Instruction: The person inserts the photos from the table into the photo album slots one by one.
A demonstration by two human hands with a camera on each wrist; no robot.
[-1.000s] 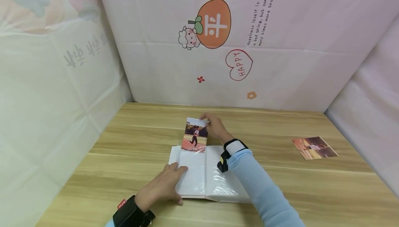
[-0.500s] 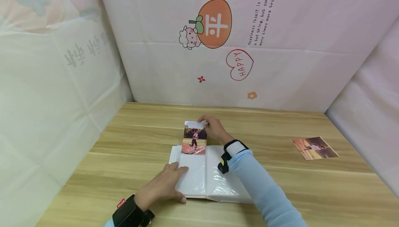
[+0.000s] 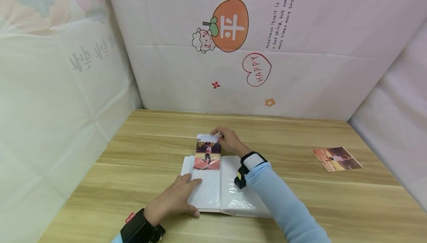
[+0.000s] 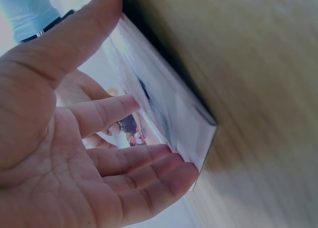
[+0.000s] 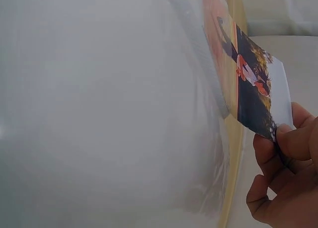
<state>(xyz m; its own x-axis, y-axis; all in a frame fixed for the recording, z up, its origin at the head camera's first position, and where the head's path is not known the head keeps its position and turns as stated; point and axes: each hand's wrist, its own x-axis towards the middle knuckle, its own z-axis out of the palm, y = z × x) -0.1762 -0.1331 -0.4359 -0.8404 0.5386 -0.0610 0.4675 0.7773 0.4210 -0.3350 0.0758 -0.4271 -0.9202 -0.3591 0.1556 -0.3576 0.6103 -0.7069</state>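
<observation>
An open photo album [image 3: 207, 194] with clear plastic pockets lies on the table. A photo [image 3: 207, 153] of a runner on a track has its lower part inside the top of the left page's pocket, and its upper part sticks out past the album's far edge. My right hand [image 3: 229, 141] pinches the photo's upper right corner between thumb and fingers, as the right wrist view also shows on the photo [image 5: 256, 84]. My left hand [image 3: 175, 198] rests on the album's left page with its fingers extended, its thumb at the near edge.
A second photo [image 3: 337, 158] lies flat on the wooden table [image 3: 140, 168] to the right of the album. White printed cloth [image 3: 173, 72] hangs behind the table and along both sides.
My right hand has moved toward me, and the photo has slid deeper into the left page's pocket. The left hand stays on the page, its thumb shifted slightly right.
</observation>
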